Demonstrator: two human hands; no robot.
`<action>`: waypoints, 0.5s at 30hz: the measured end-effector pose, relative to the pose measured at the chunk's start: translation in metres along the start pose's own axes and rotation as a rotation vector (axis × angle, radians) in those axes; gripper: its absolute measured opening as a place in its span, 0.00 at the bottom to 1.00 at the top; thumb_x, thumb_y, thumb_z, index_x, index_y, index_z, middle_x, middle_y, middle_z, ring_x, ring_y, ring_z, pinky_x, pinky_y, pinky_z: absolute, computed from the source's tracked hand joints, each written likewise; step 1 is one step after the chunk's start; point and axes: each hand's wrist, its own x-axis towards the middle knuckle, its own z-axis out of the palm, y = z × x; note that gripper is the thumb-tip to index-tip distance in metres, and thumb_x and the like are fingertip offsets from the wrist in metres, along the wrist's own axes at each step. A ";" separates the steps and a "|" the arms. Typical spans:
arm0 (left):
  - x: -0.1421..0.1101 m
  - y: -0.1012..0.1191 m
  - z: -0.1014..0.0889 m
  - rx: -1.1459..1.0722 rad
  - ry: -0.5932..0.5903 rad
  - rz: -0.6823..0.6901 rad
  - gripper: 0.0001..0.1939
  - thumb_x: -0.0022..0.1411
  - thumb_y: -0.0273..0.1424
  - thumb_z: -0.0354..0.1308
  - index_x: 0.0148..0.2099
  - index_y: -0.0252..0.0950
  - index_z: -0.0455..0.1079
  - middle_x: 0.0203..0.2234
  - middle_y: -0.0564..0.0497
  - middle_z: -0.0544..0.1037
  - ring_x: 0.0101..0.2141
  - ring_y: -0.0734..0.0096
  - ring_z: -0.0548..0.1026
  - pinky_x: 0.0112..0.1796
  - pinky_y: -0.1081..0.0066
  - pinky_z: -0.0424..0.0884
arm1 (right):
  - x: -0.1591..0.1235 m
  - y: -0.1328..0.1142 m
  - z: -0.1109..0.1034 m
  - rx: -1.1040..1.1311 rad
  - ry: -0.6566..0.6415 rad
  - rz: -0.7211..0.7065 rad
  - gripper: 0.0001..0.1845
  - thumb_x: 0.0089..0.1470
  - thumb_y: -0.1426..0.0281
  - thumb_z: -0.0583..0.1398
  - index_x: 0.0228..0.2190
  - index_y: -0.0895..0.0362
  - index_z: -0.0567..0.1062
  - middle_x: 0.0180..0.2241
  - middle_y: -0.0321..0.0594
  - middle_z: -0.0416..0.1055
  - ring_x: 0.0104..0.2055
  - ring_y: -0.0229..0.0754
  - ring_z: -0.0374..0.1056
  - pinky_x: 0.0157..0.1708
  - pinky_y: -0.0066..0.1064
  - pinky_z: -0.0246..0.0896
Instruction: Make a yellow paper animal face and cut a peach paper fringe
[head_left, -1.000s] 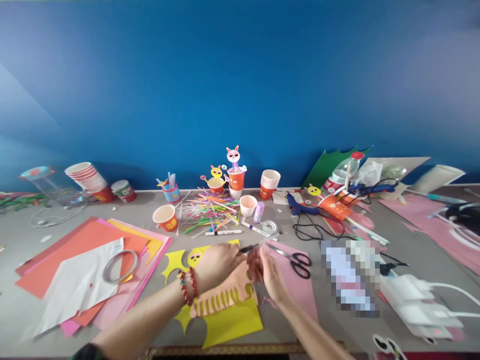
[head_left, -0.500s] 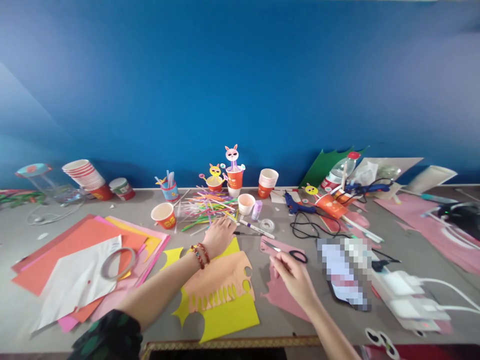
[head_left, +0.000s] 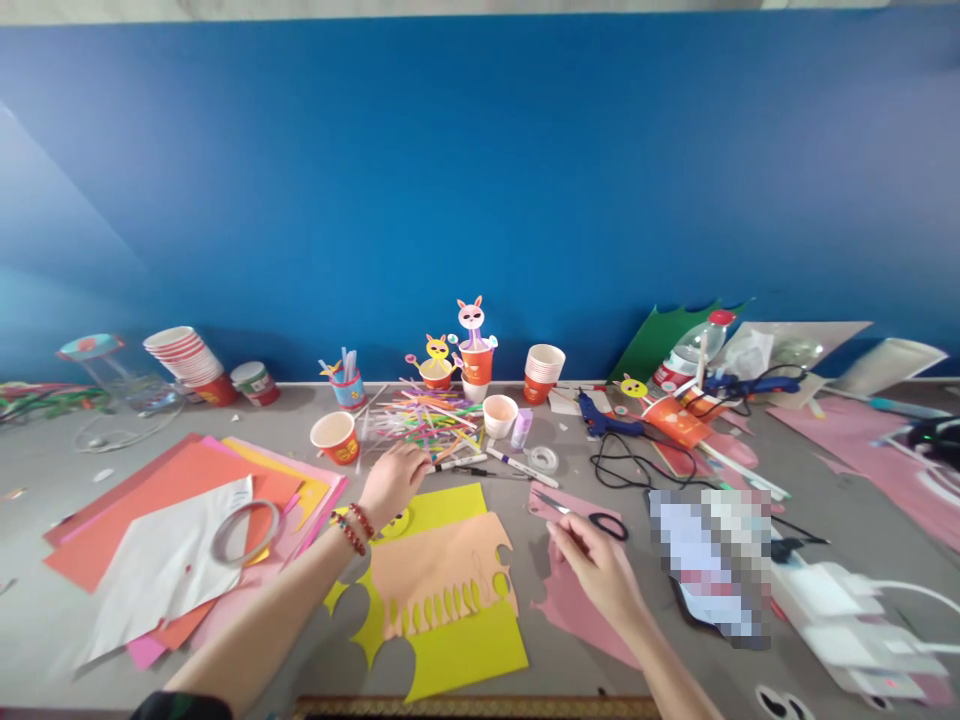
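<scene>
My left hand (head_left: pixel 394 483), with a red bead bracelet on the wrist, hovers over the yellow paper's (head_left: pixel 480 655) far left corner. Its fingers stretch toward a white marker (head_left: pixel 459 462) and look apart, with nothing visible in them. Below it, a yellow animal face cut-out (head_left: pixel 399 523) is partly hidden. A peach sheet (head_left: pixel 435 553) with a row of cut-out slots lies on the yellow paper. My right hand (head_left: pixel 592 562) is pinched closed above pink paper (head_left: pixel 574 610). What it pinches is hidden. Scissors (head_left: pixel 607 526) lie just beyond its fingers, and a thin black pen-like tool (head_left: pixel 474 471) rests beside the markers.
Loose coloured sticks (head_left: pixel 424 420), paper cups (head_left: pixel 334 438) and animal figures (head_left: pixel 472 318) stand toward the wall. Right are a blue glue gun (head_left: pixel 607 422) with its cable, a blurred phone-like thing (head_left: pixel 694 545) and a power strip (head_left: pixel 862 650). Left are coloured sheets (head_left: pixel 180 475) and a tape roll (head_left: pixel 244 532).
My left hand let go of the black pen-like tool beside the markers, then drew back left. My right hand parted from the left and moved right and down near the scissors.
</scene>
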 end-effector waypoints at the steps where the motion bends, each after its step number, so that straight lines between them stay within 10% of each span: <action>1: 0.000 0.002 0.003 -0.007 -0.008 0.006 0.10 0.67 0.29 0.50 0.39 0.36 0.74 0.34 0.47 0.77 0.39 0.64 0.74 0.42 0.67 0.69 | 0.004 0.000 -0.001 -0.036 0.011 -0.008 0.21 0.63 0.56 0.52 0.22 0.53 0.65 0.18 0.33 0.66 0.20 0.39 0.61 0.23 0.28 0.55; 8: 0.000 0.025 0.008 -0.077 -0.038 0.066 0.12 0.68 0.30 0.49 0.35 0.37 0.73 0.30 0.49 0.77 0.34 0.65 0.74 0.39 0.68 0.68 | 0.057 0.001 -0.011 -0.551 0.067 -0.143 0.06 0.60 0.69 0.56 0.34 0.53 0.74 0.36 0.43 0.76 0.35 0.45 0.72 0.31 0.30 0.58; 15: -0.031 0.020 -0.017 -0.121 -0.022 0.013 0.11 0.68 0.30 0.50 0.36 0.37 0.73 0.30 0.49 0.78 0.34 0.65 0.75 0.37 0.70 0.68 | 0.077 0.013 -0.003 -0.703 -0.018 -0.084 0.01 0.56 0.72 0.59 0.32 0.54 0.71 0.29 0.42 0.74 0.32 0.46 0.71 0.27 0.30 0.53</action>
